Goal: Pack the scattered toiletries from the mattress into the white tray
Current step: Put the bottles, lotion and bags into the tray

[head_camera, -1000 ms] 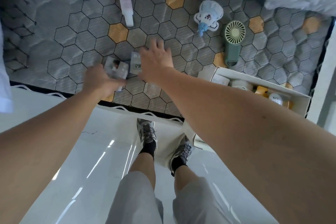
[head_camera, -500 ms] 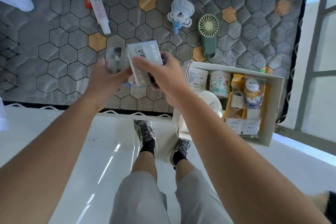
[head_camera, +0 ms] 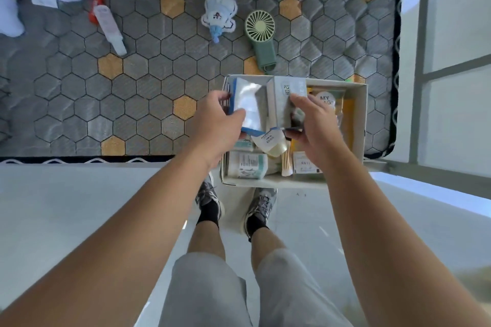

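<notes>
The glossy blue-edged packet [head_camera: 248, 106] sat pinched between the thumb and fingers [head_camera: 216, 95] of the left hand [head_camera: 218, 121], and the pale carton [head_camera: 284, 103] was gripped at its near end by the right hand [head_camera: 314, 125], both held just over the crowded white tray [head_camera: 362, 114]. Both looked light; the packet's film seemed slick and crushable, better held by its stiff edges, the carton by its flat sides. Beyond the fingers, a white tube [head_camera: 110, 30], plush toy [head_camera: 219, 14] and green fan [head_camera: 261, 34] lay on the mattress [head_camera: 148, 93].
</notes>
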`<state>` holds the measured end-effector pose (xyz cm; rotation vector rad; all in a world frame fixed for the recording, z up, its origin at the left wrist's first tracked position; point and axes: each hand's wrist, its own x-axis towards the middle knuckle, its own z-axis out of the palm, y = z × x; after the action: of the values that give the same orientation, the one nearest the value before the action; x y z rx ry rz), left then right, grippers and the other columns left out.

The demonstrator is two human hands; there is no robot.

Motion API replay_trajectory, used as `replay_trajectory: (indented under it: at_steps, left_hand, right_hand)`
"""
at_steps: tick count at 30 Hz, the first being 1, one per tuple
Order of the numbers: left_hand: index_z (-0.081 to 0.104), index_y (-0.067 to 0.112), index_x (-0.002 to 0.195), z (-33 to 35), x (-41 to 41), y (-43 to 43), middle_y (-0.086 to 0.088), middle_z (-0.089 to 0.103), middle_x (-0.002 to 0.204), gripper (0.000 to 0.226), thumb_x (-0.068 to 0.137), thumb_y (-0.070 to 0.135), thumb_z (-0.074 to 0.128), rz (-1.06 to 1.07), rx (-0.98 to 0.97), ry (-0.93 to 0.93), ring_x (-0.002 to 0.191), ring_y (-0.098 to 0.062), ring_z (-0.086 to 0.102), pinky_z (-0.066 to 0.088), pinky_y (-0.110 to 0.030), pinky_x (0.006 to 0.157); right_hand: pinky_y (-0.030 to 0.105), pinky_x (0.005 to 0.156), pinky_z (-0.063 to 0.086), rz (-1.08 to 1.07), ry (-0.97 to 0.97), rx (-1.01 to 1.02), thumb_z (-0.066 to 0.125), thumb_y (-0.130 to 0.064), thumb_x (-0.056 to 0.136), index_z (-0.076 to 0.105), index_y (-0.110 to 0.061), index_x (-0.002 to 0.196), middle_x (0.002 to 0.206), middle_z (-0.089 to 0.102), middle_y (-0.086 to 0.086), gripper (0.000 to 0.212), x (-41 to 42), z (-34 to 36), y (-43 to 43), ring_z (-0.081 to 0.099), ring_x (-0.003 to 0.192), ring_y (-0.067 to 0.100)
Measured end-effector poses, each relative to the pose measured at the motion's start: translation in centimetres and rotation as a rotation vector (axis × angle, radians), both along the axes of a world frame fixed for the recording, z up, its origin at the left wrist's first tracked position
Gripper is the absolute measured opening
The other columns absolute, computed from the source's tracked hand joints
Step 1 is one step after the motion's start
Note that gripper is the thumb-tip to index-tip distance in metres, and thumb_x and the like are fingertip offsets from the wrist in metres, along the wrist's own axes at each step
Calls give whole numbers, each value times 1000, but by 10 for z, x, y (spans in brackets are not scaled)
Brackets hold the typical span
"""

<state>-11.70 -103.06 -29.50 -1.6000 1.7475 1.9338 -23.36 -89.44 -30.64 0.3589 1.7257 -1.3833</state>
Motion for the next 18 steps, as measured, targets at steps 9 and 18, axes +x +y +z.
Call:
replay_trajectory:
  at_steps: [9,18]
  left_hand:
    - [64,9,125,-36,-17,23,-8,70,116,31,102,26,53,-189,-568,-313,101,-28,64,43,-32,73]
    - [60,6,136,-27,3,34,-17,51,143,53,93,37,70,-619,-871,-275,124,-34,54,52,-40,93]
  right_hand:
    - [40,75,64,216,234,198,65,-26,91,68,-27,102,103,69,2,12,5,-24,1,72,90,20]
    - [33,87,51,725,559,275,70,-38,90,49,-24,137,110,48,4,53,-1,-33,22,55,98,22]
